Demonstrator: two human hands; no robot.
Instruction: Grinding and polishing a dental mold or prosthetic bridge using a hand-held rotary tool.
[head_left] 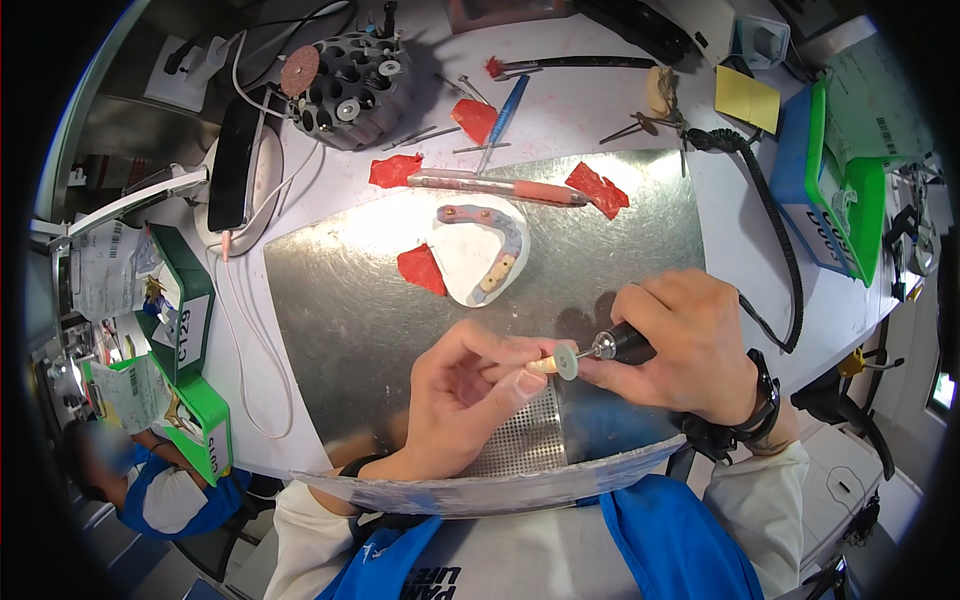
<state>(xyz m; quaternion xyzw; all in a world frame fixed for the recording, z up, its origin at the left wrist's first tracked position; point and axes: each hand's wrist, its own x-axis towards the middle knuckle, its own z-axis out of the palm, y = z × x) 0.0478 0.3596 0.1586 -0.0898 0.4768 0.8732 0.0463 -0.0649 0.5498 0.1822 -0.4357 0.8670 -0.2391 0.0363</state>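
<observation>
- Disc (567,363) of the handpiece (630,344) is held against or just beside the small cream piece (541,366); a grinding step is apparently in hand.
- The small cream piece is pinched by the grip of the left hand (455,398), above the perforated grille (528,432); the handpiece is clasped by the right hand (692,345).
- Steady pressure seems called for next, with fingertips kept clear of the disc's rim.

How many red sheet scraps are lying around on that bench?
4: a red scrap at the left end of the pen, another at its right end, a third beside the blue-handled tool, a fourth left of the dental model. More could be hidden.
</observation>
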